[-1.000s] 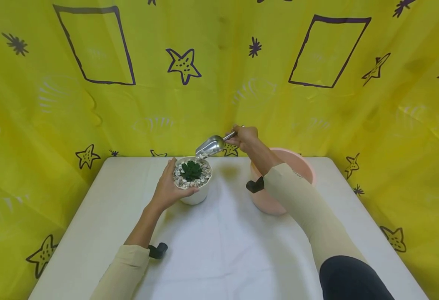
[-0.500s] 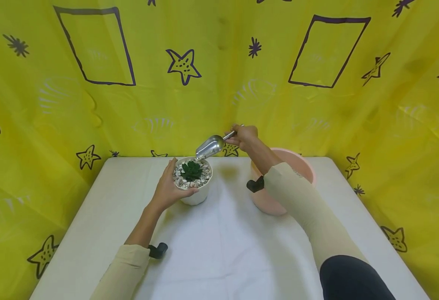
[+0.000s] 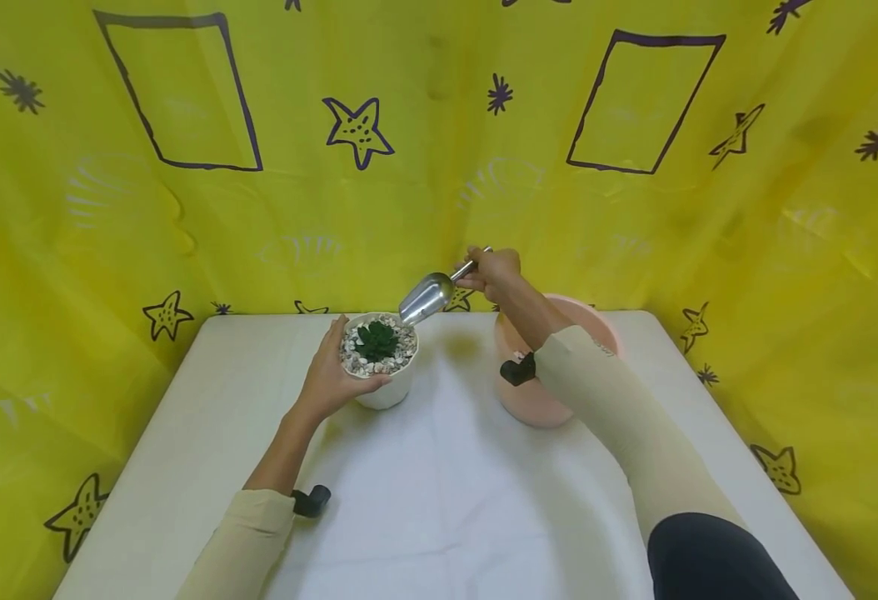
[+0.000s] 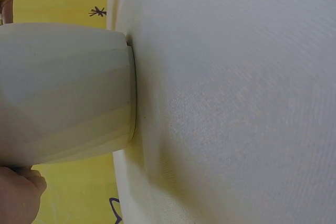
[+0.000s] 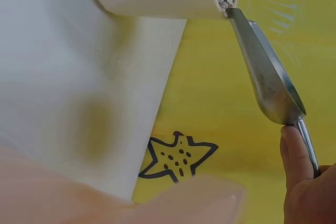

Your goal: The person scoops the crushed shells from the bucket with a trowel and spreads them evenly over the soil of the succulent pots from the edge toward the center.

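Note:
A white pot (image 3: 385,393) stands upright on the table, holding a green succulent (image 3: 376,341) ringed by pale pebbles (image 3: 400,357). My left hand (image 3: 331,379) grips its left side, thumb across the front and fingers around the back. From the upper right, my right hand (image 3: 496,271) holds a metal scoop (image 3: 427,297) by its handle. The scoop (image 5: 268,77) tilts down toward the pot, its lip at the rim beside the pebbles in the right wrist view. No pebbles show in the scoop's bowl. Contact between lip and rim is unclear.
A pink bucket (image 3: 531,404) stands right of the pot, partly hidden beneath my right forearm; a few pebbles show inside. A white cloth (image 3: 439,500) covers the table. Behind it hangs a yellow curtain (image 3: 439,192) with drawn stars.
Pebbles at the scoop's lip have slid off into the pot. The scoop has shifted slightly right, toward the pot's rim. My left hand keeps its grip; the head view has drifted slightly.

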Available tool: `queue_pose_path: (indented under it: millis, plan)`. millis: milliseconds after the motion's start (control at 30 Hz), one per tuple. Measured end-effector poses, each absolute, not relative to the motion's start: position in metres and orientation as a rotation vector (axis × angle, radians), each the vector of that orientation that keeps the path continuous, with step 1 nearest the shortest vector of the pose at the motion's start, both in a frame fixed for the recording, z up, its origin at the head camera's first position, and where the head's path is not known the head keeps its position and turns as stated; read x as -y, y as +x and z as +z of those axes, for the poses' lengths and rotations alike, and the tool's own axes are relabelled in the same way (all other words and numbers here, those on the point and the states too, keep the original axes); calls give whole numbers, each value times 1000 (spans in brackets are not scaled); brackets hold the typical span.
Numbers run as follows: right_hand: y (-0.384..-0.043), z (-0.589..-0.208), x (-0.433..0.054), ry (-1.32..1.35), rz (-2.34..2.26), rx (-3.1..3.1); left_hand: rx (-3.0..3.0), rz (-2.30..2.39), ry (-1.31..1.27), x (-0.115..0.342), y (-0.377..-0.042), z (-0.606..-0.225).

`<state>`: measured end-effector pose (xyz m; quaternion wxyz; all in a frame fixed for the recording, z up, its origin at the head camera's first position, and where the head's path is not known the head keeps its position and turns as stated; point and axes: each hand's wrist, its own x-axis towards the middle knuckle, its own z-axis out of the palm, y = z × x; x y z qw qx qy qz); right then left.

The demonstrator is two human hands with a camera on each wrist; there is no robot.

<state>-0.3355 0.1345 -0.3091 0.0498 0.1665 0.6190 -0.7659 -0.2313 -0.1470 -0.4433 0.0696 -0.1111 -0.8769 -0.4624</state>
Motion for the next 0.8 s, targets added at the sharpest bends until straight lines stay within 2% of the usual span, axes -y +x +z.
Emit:
queue_pose_path:
  millis: [533,800]
  plan:
    - [-311,-297,-121,296,-2327,-1958,2623,-1396,-339,148,-230,-443]
    - [-302,-286,-128,280,-2347,-1943,2628,-1404,-332,148,-229,-444]
